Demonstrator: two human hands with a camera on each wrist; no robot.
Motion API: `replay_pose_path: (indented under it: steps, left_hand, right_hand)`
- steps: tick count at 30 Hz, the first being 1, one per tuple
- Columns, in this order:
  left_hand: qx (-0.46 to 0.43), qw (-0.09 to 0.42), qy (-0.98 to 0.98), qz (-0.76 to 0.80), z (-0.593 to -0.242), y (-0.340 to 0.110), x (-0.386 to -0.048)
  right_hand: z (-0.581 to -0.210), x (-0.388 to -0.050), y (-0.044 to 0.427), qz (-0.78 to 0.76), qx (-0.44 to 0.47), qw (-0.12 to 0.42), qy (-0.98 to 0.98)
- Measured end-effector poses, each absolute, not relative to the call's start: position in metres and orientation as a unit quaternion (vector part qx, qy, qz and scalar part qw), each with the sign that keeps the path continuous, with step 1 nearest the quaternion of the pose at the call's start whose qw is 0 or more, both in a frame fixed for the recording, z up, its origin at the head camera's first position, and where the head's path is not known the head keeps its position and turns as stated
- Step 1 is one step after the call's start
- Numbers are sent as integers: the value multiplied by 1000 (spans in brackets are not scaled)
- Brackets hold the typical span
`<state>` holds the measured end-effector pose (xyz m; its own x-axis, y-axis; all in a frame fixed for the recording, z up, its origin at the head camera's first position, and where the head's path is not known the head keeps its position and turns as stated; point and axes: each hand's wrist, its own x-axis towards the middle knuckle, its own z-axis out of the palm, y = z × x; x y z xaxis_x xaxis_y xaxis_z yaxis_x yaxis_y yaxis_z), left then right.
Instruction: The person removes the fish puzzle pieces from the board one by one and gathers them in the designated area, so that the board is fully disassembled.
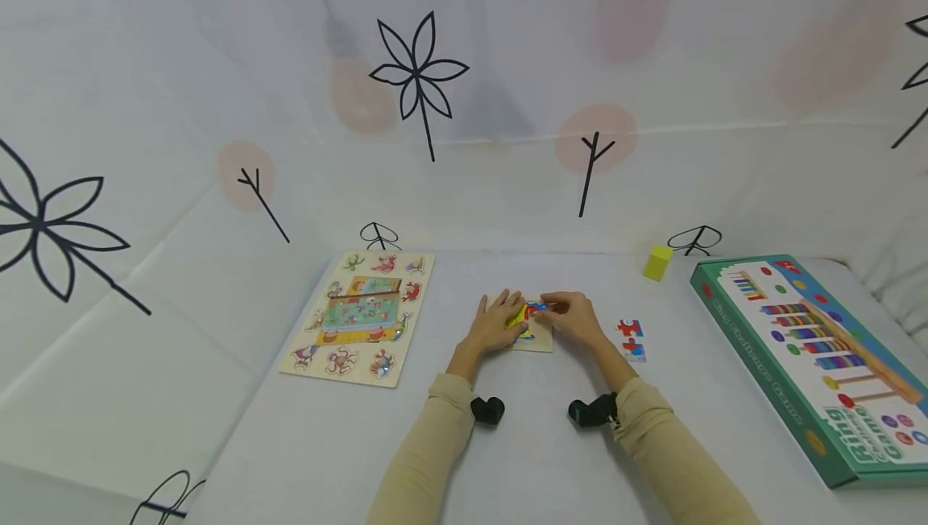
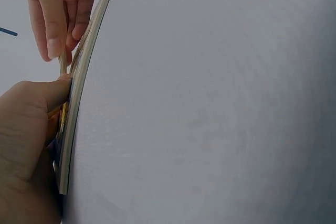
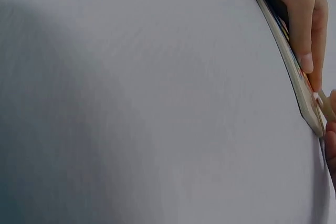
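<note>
A small wooden jigsaw board (image 1: pixel 538 345) with a brightly coloured picture lies on the white table. My left hand (image 1: pixel 496 324) rests on the board's left part, its fingers extended over the yellow pieces. At the board's upper right, my right hand (image 1: pixel 575 319) pinches a puzzle piece (image 3: pixel 326 108) between thumb and fingers, tilted up from the board. Most of that piece is hidden by the fingers. Two loose puzzle pieces, a red and blue one (image 1: pixel 629 328) and another (image 1: pixel 634 350), lie right of the right hand.
A larger wooden puzzle board (image 1: pixel 415 332) with sea animals lies on the left. On the right is a big green game box (image 1: pixel 768 408). A yellow-green block (image 1: pixel 657 263) stands near the back, before a white patterned cloth (image 1: pixel 500 187).
</note>
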<state>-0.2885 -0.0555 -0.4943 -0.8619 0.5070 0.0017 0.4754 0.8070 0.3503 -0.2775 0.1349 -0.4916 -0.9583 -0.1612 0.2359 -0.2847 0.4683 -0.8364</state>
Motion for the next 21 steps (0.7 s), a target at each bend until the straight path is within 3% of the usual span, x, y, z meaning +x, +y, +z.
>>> replay_pose_path:
  steps: [9, 21]
  left_hand:
    - [258, 42, 949, 177, -496, -56, -289]
    - [258, 45, 950, 172, -496, -56, -289]
  right_hand:
    - [-483, -270, 181, 479, 122, 86, -865]
    - [-484, -253, 257, 445, 49, 49, -893]
